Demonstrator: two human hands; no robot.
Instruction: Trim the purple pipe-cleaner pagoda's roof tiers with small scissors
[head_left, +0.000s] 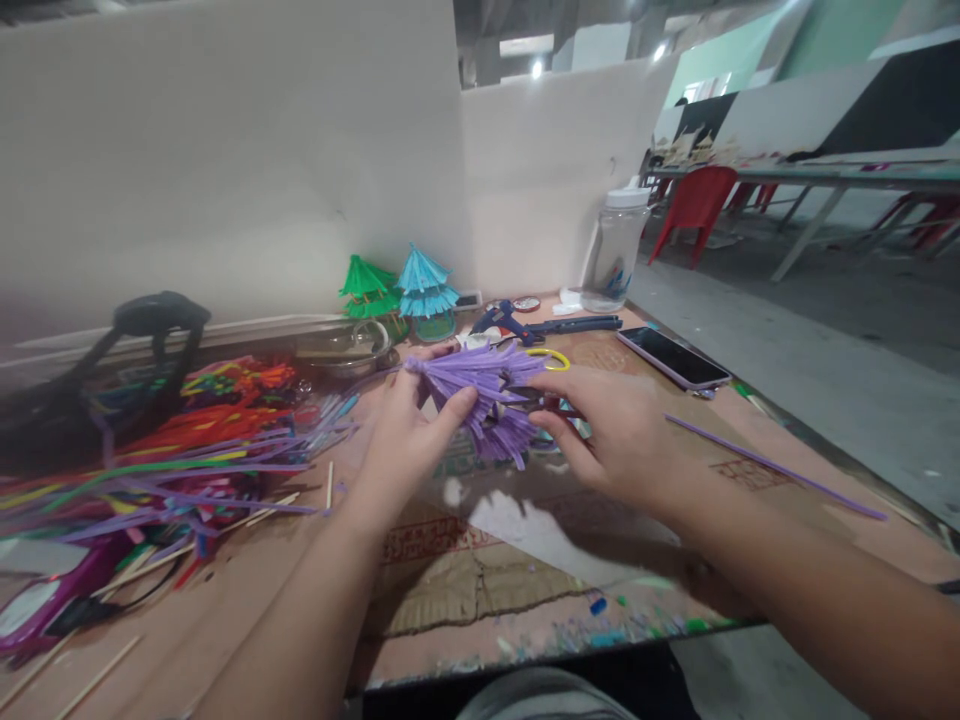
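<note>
Between my hands is a purple tiered cone of pipe cleaners (469, 380), tilted, its tip toward the left and its fringed layers spread to the right. My left hand (416, 425) is closed around its tip and side, thumb in front. My right hand (611, 425) is closed on a small dark-tipped hand tool (525, 397), its kind unclear. The tool's tip touches or overlaps the fringe. A yellow loop (551, 358) shows just behind my right fingers. Under the hands lies a printed cardboard sheet (442, 590).
Pipe cleaners (195, 430) and sticks crowd the left, beside a black bag (150, 330). Behind stand a green cone tree (369, 287), a blue one (426, 285), a glue gun (504, 318) and a clear bottle (611, 250). A phone (671, 358) lies right, near a purple pipe cleaner (772, 465).
</note>
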